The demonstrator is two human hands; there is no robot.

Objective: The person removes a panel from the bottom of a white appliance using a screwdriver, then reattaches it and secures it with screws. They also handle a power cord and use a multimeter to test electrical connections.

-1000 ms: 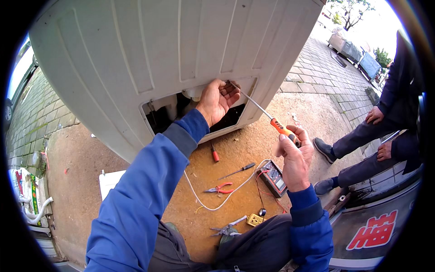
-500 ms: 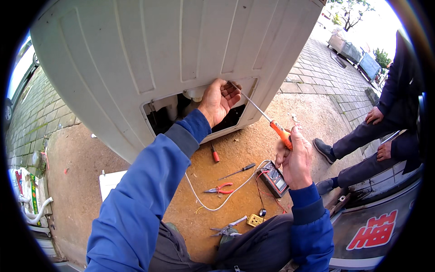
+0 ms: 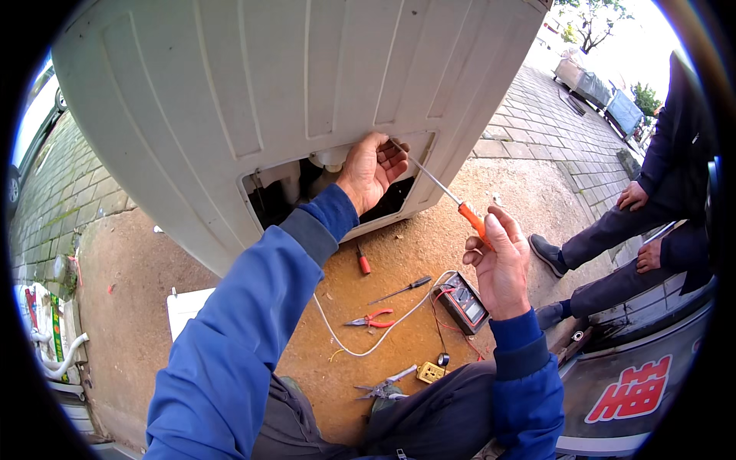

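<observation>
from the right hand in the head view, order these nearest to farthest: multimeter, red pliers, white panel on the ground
1. multimeter, just below and left of the right hand
2. red pliers, on the dirt toward the middle
3. white panel, far left, beyond the left sleeve

We see even, bright daylight, strongest at the upper right, where the sky burns out to white behind a small tree (image 3: 594, 19). Shadows on the brown dirt ground (image 3: 414, 253) are soft and faint. The dark opening (image 3: 291, 192) in the pale ribbed plastic casing (image 3: 253, 84) stays murky. Focus holds across the centre; straight lines bow toward the black circular rim.
</observation>
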